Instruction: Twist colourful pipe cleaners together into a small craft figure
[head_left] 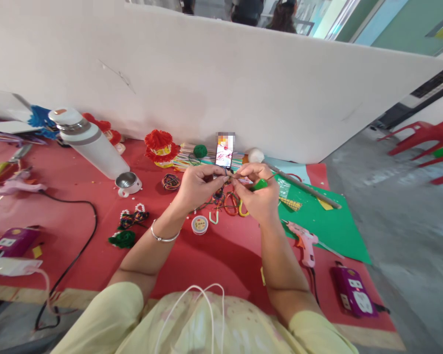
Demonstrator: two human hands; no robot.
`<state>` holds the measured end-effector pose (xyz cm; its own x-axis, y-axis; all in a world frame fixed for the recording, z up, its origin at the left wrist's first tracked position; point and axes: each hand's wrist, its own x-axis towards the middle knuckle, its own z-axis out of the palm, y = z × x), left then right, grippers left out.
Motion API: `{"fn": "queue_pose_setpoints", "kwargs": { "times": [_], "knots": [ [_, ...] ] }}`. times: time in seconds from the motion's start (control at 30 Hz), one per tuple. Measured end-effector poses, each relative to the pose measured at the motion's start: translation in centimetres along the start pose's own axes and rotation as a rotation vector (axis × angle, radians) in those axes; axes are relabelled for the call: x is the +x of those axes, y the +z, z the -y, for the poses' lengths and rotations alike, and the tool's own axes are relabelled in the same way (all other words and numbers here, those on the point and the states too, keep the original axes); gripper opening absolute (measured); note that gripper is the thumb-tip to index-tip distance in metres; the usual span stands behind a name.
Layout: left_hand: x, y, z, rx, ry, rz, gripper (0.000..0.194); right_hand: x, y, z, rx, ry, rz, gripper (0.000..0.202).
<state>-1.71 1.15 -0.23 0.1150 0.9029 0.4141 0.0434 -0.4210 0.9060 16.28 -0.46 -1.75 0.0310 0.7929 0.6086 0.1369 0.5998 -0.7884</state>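
Note:
My left hand and my right hand meet over the middle of the table, thumbs and fingertips pinched close together. Between them runs a thin dark strand of multicoloured yarn, part of which hangs below the fingers. A green piece shows at my right palm; whether it is held or lies behind is unclear. Under the hands are scissors with red and yellow handles. A phone with a lit screen leans upright just beyond the fingertips. A multicoloured yarn ball sits left of my left hand.
A white bottle and steel-lined cup stand left. Pink glue guns with cords lie at both sides. A small round tub is near my left wrist. Green sheet and purple power box are right; a white partition rises behind.

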Motion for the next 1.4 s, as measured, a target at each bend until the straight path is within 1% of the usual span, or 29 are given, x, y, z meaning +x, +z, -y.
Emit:
{"fn": "queue_pose_setpoints", "kwargs": {
  "times": [0.1, 0.2, 0.37, 0.47, 0.53, 0.67, 0.9, 1.17, 1.3, 1.4],
  "knots": [
    [0.0, 0.0, 0.2, -0.059, -0.039, 0.014, 0.009, 0.0, 0.0, -0.1, 0.015, -0.005, 0.000, 0.023],
    [0.1, 0.2, 0.3, -0.195, -0.083, 0.033, 0.010, 0.0, 0.1, 0.0, 0.025, -0.011, 0.002, 0.023],
    [0.3, 0.3, 0.2, -0.450, -0.232, 0.046, 0.014, 0.1, 0.2, 0.4, 0.042, -0.023, -0.018, 0.023],
    [0.5, 0.3, 0.1, -0.530, -0.325, 0.074, 0.019, 0.2, 0.3, 0.8, 0.085, 0.004, -0.030, 0.023],
    [0.5, 0.2, 0.1, -0.564, -0.355, 0.088, 0.020, 0.3, 0.4, 1.0, 0.116, 0.024, -0.040, 0.024],
    [0.5, 0.2, 0.0, -0.594, -0.336, 0.089, 0.021, 0.4, 0.3, 1.1, 0.123, 0.045, -0.057, 0.026],
    [0.4, 0.3, 0.2, -0.457, -0.248, 0.014, 0.016, 0.5, 0.0, 1.6, 0.090, 0.068, -0.035, 0.027],
    [0.1, 0.3, 0.7, -0.362, -0.174, 0.043, 0.009, 0.5, 0.0, 1.4, 0.040, 0.061, -0.034, 0.022],
    [0.1, 0.4, 1.1, -0.353, -0.173, 0.048, 0.012, 0.4, -0.1, 1.2, 0.028, 0.075, -0.028, 0.018],
    [0.3, 0.6, 1.2, -0.354, -0.142, 0.034, 0.011, 0.3, -0.1, 1.2, 0.007, 0.109, -0.020, 0.016]
  ]
}}
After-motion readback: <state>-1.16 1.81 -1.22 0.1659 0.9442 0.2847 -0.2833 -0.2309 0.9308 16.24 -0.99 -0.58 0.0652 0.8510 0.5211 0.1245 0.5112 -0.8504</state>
